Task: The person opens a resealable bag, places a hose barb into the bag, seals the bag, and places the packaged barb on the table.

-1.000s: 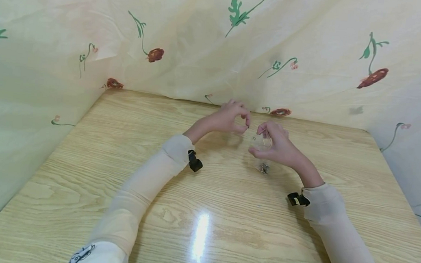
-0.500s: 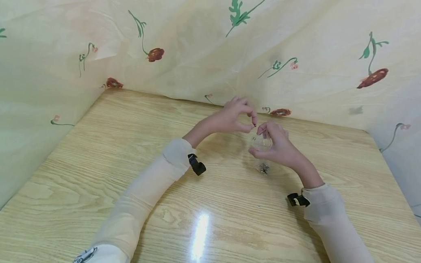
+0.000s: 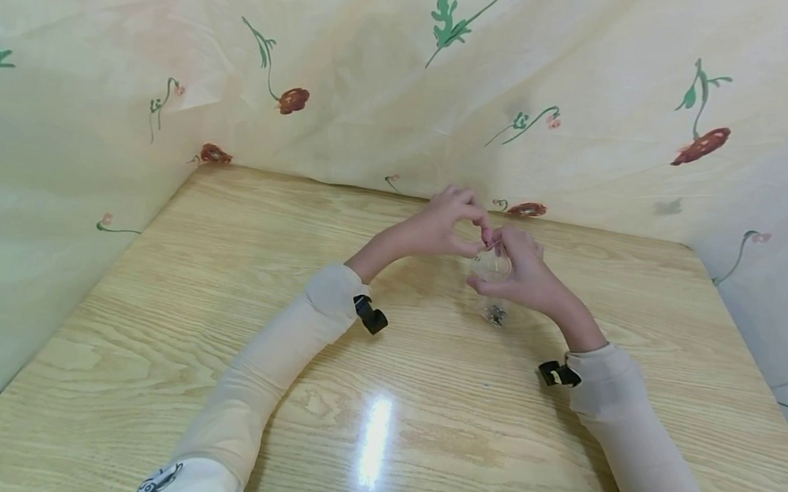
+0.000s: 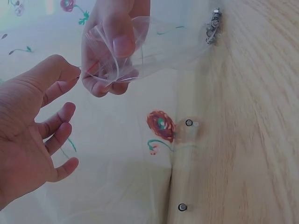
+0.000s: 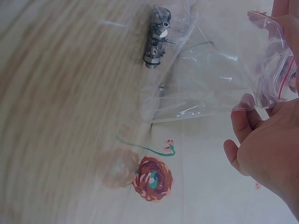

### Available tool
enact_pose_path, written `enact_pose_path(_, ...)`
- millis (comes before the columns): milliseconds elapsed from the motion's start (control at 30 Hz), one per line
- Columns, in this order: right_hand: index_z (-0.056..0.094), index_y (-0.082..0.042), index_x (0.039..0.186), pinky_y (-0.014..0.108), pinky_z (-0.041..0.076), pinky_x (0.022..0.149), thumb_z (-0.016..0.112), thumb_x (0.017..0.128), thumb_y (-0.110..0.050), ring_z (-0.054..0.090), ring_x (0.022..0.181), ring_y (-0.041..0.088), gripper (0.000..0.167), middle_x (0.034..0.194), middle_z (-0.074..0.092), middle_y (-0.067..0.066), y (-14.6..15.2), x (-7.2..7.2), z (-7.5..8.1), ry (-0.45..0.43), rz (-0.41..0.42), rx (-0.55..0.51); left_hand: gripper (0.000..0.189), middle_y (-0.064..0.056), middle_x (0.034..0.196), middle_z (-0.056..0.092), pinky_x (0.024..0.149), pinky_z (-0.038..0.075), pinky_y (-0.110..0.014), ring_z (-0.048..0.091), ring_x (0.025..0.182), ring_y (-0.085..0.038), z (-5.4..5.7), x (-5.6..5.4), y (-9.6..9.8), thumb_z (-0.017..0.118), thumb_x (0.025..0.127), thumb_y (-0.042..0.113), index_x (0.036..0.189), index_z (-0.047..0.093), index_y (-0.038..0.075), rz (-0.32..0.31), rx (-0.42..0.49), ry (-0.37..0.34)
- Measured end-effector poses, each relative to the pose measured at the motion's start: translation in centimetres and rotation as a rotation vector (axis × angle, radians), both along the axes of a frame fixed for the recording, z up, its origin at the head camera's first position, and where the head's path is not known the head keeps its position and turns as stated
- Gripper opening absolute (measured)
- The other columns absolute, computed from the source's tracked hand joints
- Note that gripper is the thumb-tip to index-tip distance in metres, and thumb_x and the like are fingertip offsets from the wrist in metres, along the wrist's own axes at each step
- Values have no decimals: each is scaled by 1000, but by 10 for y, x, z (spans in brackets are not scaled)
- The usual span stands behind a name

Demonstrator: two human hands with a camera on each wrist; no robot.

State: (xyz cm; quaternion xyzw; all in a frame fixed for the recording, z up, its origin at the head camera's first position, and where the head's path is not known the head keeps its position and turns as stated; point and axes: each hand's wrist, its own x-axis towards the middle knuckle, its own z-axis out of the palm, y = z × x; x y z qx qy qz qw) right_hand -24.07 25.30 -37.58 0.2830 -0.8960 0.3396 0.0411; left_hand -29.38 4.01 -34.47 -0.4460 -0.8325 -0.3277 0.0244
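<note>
My right hand (image 3: 527, 277) holds a clear zip-lock bag (image 4: 161, 49) by its mouth, thumb on one side and fingers on the other. The bag hangs down to the table, with several small metal fittings (image 5: 156, 42) gathered in its bottom corner. Thumb and index finger of my left hand (image 3: 436, 230) pinch a tiny dark piece (image 3: 488, 244) right at the bag's mouth. Most of that piece is hidden by the fingertips, and I cannot tell its kind. In the left wrist view the other left fingers are loosely bent, away from the bag.
Two small round metal pieces (image 4: 188, 122) appear by the table's back edge in the left wrist view. A flower-printed cloth (image 3: 371, 84) hangs behind the wooden table (image 3: 228, 265). Each sleeve carries a black wrist mount (image 3: 370, 315).
My left hand has moved right with the tiny piece, from a gap beside the bag to its mouth. The right hand and the bag have stayed nearly still.
</note>
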Motion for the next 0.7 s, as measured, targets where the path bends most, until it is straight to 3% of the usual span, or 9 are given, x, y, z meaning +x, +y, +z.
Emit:
enact_pose_path(233, 47, -2, 105, 43, 14, 82, 83, 77, -17, 31, 99, 28, 49, 94, 37, 11, 1, -1, -1, 47, -1, 4, 8, -3, 107, 57, 94, 29, -31, 43, 108, -20, 0, 5, 2, 75, 90, 20, 97, 73, 17, -16, -1, 20)
enact_pose_path(700, 48, -7, 104, 43, 15, 82, 84, 77, -16, 31, 99, 26, 46, 93, 40, 8, 0, -2, 1, 55, 0, 8, 7, -2, 106, 57, 93, 29, -30, 42, 105, -19, -5, 9, 7, 76, 90, 20, 96, 74, 17, -4, 32, 59)
